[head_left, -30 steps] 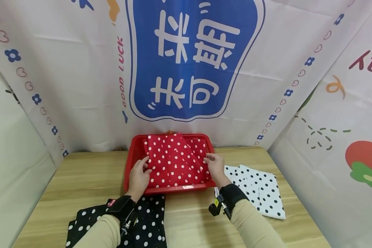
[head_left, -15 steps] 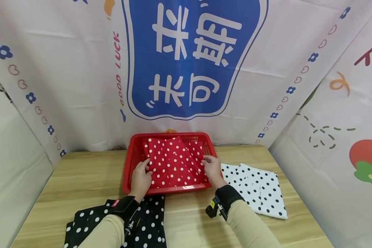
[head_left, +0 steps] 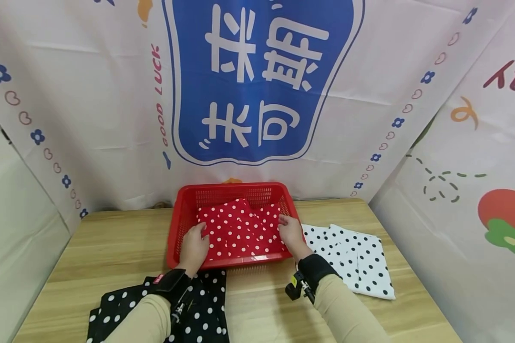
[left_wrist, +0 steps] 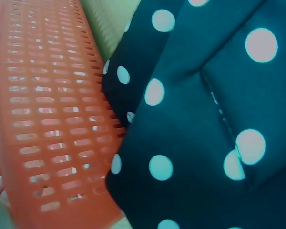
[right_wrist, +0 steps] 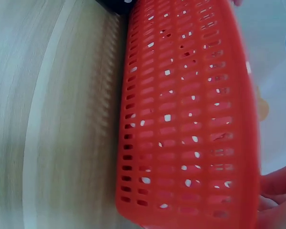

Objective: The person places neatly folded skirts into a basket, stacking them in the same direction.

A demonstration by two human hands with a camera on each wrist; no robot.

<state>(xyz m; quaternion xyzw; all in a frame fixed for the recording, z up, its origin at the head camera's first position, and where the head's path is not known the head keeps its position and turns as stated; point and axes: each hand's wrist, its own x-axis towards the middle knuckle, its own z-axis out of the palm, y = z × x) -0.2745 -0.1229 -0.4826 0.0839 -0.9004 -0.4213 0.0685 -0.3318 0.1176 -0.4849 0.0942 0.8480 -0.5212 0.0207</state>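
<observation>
A folded red cloth with white dots (head_left: 238, 231) lies inside the red plastic basket (head_left: 236, 262), below its back rim. My left hand (head_left: 194, 247) pinches the cloth's left edge, thumb and fingertips inside the basket. At the opposite edge my right hand (head_left: 291, 233) holds the cloth the same way. In the right wrist view, part of the right hand (right_wrist: 279, 195) shows past the basket's rim, and dotted cloth is visible through the slotted wall (right_wrist: 181, 124). The left wrist view shows the basket's wall (left_wrist: 52, 109) beside black dotted cloth (left_wrist: 190, 119).
Folded black cloth with white dots (head_left: 206, 309) lies at the front left, partly under my left forearm. A folded white cloth with black dots (head_left: 356, 259) lies on the wooden table (head_left: 266, 305) to the right. A printed curtain (head_left: 124, 105) hangs behind the basket.
The red cloth has sunk lower into the basket, its top edge dropping from the back rim. Both hands stayed at its sides, the right one shifting slightly inward.
</observation>
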